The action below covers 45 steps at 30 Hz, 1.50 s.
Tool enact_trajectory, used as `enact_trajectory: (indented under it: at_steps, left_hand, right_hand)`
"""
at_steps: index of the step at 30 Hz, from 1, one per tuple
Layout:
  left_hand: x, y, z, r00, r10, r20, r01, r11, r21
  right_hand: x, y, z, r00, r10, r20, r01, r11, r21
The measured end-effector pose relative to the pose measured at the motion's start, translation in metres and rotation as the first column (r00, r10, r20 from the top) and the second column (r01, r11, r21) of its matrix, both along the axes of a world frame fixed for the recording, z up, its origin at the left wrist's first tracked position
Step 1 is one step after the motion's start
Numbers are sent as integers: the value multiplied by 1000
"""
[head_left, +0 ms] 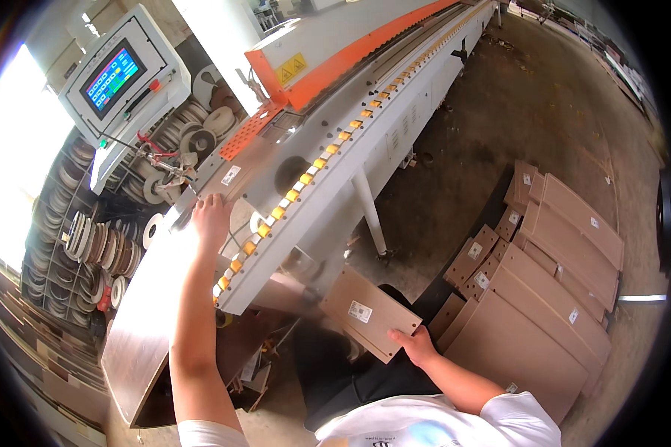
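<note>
My left hand (pixel 211 219) reaches far forward, its fingers stretched out against the near end of a brown board (pixel 227 186) with a white label. That board lies flat on the infeed of a long edge banding machine (pixel 328 179), beside the orange perforated plate (pixel 252 132). My right hand (pixel 416 346) grips the lower right corner of another brown panel (pixel 369 313), thumb on top. This panel has a white label and small drilled holes, and is held tilted in front of my body. The fingers under it are hidden.
Yellow and white rollers (pixel 305 179) line the machine's near side. At the left, a control panel (pixel 115 78) has a lit screen. Below it, a rack holds many edge-band rolls (pixel 100 249). To my right, brown labelled boards (pixel 529 328) lie in stacks.
</note>
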<state>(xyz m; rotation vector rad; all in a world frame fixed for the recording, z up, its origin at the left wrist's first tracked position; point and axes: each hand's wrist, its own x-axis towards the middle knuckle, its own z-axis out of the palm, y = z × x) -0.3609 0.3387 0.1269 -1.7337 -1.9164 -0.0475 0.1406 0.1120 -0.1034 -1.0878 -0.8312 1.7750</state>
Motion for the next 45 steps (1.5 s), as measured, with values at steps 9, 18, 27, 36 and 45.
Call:
enact_trajectory:
  at_steps: [9,18,27,36,45]
  left_hand:
    - [69,88,8,998,6,69,-5,1000,-22]
    - [96,107,5,943,-231,241,206,971,125]
    - [194,-62,15,603,-712,360,794,492,-358]
    - [210,-155,-9,333,-927,170,924,285,-256]
    - [184,-177,35,510,-859,52,860,508,-55]
  right_hand:
    - [3,2,-8,998,-61,-33,60,997,-46]
    - [9,5,-30,959,-109,-260,68,985,-161]
    - [19,10,-21,849,-210,-485,111,968,-224]
    - [31,-1,-24,760,183,-624,-309,946,-99]
    - [21,4,-43,650,269,-711,-325,944,60]
